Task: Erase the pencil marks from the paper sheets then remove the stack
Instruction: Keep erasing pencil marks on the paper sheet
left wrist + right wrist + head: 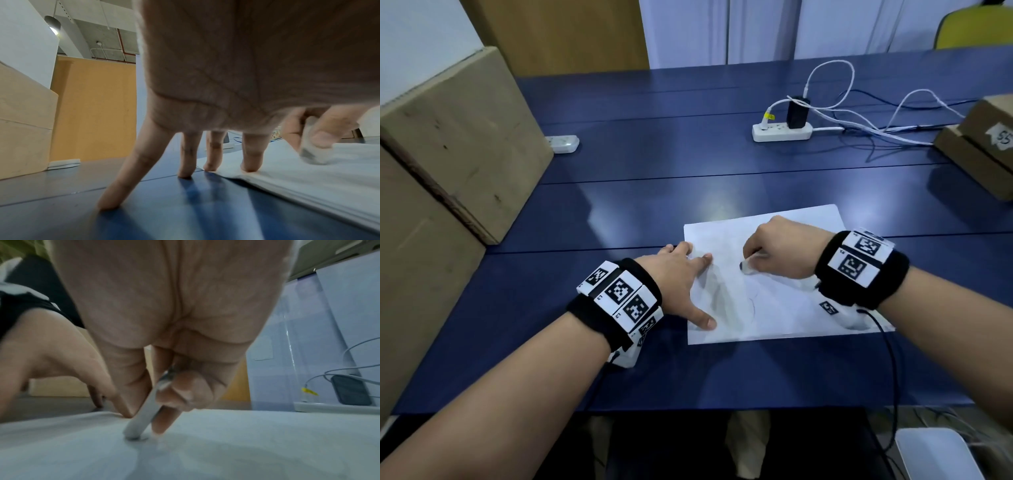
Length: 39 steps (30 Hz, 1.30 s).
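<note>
A stack of white paper sheets (784, 308) (308, 186) (226, 451) lies on the blue table (654, 205), with faint pencil lines near its middle. My right hand (774, 253) pinches a white eraser (747, 267) (312, 154) (141, 418) whose smudged tip presses on the top sheet. My left hand (681, 284) (205, 162) lies spread flat, holding down the stack's left edge. Two of its fingertips (248, 167) are on the paper; the others rest on the table.
Large cardboard boxes (448, 154) stand at the left. A white power strip (780, 132) with a black charger and loose cables lies at the back. Smaller boxes (983, 144) sit at the right edge. A second white strip (563, 144) lies by the left box.
</note>
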{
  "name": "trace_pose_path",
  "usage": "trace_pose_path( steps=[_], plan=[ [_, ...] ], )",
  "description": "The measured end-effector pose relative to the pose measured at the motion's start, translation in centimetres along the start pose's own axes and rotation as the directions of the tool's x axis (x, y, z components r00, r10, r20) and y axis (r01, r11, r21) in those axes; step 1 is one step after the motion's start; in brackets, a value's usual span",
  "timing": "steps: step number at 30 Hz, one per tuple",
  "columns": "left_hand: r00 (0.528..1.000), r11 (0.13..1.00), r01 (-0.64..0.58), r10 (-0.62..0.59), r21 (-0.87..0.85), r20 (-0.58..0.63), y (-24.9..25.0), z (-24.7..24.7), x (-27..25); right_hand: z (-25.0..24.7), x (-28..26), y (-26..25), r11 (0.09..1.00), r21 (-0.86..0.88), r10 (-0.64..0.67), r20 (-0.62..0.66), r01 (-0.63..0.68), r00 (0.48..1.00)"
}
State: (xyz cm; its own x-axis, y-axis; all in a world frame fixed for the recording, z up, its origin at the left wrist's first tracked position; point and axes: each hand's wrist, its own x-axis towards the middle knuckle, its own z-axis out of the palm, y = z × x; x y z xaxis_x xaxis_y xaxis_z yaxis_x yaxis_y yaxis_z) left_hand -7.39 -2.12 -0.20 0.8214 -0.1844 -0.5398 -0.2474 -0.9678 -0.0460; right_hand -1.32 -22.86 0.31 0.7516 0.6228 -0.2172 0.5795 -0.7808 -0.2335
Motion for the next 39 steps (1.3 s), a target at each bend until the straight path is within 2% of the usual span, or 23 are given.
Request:
trace_pose_path(
  steps=[2,4,6,8,10,13,15,18,20,22,24,27,29,30,32,34,36,39],
  plan=[
    [1.000,1.000,-0.003,0.003,-0.011,0.006,-0.1,0.0,0.1,0.1,-1.1,-0.8,0.993,0.033,-0.119,0.098,0.116,0.988],
    [1.000,1.000,-0.006,0.006,-0.017,0.008,-0.1,0.1,0.2,0.3,-2.6,-2.1,0.975,0.088,-0.221,0.246,0.205,0.944],
    [1.000,1.000,-0.003,0.003,-0.012,0.007,-0.1,0.2,0.4,0.5,-3.1,-2.5,0.969,0.079,-0.247,0.295,0.234,0.923],
    [1.000,1.000,-0.005,0.005,-0.003,0.002,-0.1,0.2,0.4,0.3,-2.3,-1.9,0.981,0.035,-0.194,0.237,0.192,0.952],
    [1.000,1.000,-0.002,0.002,0.003,-0.002,-0.1,0.2,0.4,-0.2,-1.1,-0.8,0.997,-0.005,-0.077,0.124,0.078,0.989],
    [1.000,1.000,0.004,-0.004,0.002,-0.001,0.0,0.2,0.2,-0.4,-0.4,0.8,0.999,0.012,0.043,0.028,-0.043,0.999],
    [1.000,1.000,0.002,-0.002,0.001,0.001,0.0,0.2,0.3,-0.1,-0.9,0.7,1.000,0.017,-0.025,0.041,0.024,0.999],
    [1.000,1.000,-0.003,0.003,0.001,0.004,-0.2,0.2,0.5,0.3,-2.7,-1.1,0.979,0.088,-0.199,0.219,0.183,0.955],
    [1.000,1.000,-0.003,0.002,0.008,0.008,-0.1,0.3,0.7,0.5,-3.1,-1.7,0.972,0.097,-0.232,0.282,0.212,0.931],
    [1.000,1.000,-0.002,0.002,0.013,0.010,-0.1,0.2,0.7,0.3,-2.5,-1.3,0.981,0.060,-0.192,0.232,0.183,0.954],
    [1.000,1.000,-0.001,0.001,0.021,0.005,0.0,0.1,0.6,0.0,-1.3,-0.4,0.996,0.007,-0.085,0.124,0.085,0.989],
    [1.000,1.000,-0.003,0.003,0.019,-0.002,0.0,0.1,0.5,-0.2,-0.1,1.1,0.998,-0.033,0.053,0.007,-0.053,0.999],
    [1.000,1.000,-0.008,0.008,0.016,-0.004,0.0,0.2,0.6,0.0,-0.6,1.0,1.000,-0.014,0.011,0.012,-0.011,1.000],
    [1.000,1.000,-0.008,0.008,0.012,-0.002,-0.1,0.2,0.7,0.0,-1.2,0.6,0.999,0.007,-0.052,0.047,0.052,0.998],
    [1.000,1.000,-0.003,0.003,0.004,0.003,-0.1,0.2,0.7,0.3,-2.6,-0.9,0.980,0.077,-0.194,0.173,0.183,0.966],
    [1.000,1.000,0.001,-0.001,0.009,0.007,-0.1,0.2,0.7,0.6,-3.5,-1.9,0.963,0.095,-0.267,0.255,0.251,0.929],
    [1.000,1.000,0.002,-0.002,0.012,0.010,0.0,0.2,0.7,0.7,-3.1,-1.5,0.972,0.069,-0.235,0.232,0.225,0.944],
    [1.000,1.000,0.007,-0.008,0.016,0.009,0.1,0.0,0.6,0.1,-1.4,0.3,0.998,0.007,-0.062,0.087,0.062,0.994]
  ],
)
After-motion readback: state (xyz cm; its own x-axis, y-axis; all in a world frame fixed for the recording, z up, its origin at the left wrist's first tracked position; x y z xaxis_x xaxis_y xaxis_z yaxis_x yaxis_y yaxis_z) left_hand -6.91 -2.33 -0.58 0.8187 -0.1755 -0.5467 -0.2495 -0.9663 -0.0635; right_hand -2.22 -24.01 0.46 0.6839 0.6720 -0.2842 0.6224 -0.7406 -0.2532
